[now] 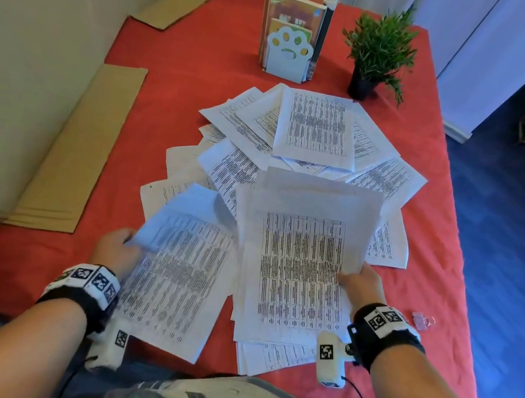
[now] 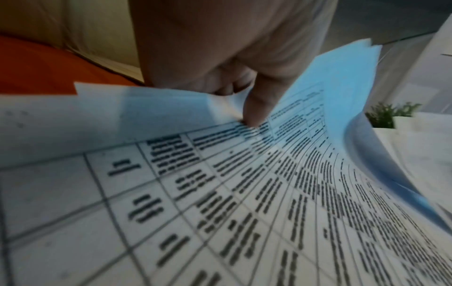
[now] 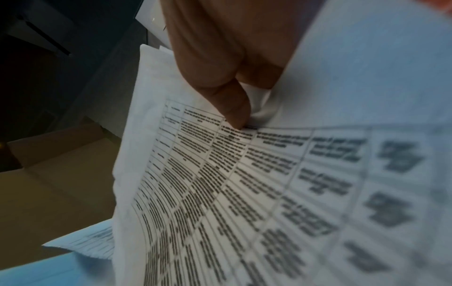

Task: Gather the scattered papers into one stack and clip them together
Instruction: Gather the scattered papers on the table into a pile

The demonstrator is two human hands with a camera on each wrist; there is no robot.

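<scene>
Flat cardboard sheets (image 1: 82, 147) lie along the left edge of the red-covered worktop (image 1: 160, 53), beside a pale wall. The person's left hand (image 1: 119, 249) pinches the left edge of a printed sheet bundle (image 1: 179, 275), thumb on top as the left wrist view shows, with the bundle's far corner curling upward. Just to the right, the right hand (image 1: 362, 287) grips the right edge of a second held stack (image 1: 298, 267), its thumb (image 3: 232, 104) pressing on the printed table and its upper part lifted off the surface. Beyond both bundles, the scattered papers (image 1: 314, 127) lie fanned and overlapping across the middle of the worktop. Behind them stand upright books (image 1: 295, 13) in a white paw-shaped bookend (image 1: 288, 52), and to the right of those a small green potted plant (image 1: 379, 50). A pink binder clip (image 1: 423, 320) rests on the cloth just right of the right wrist, apart from the papers.
</scene>
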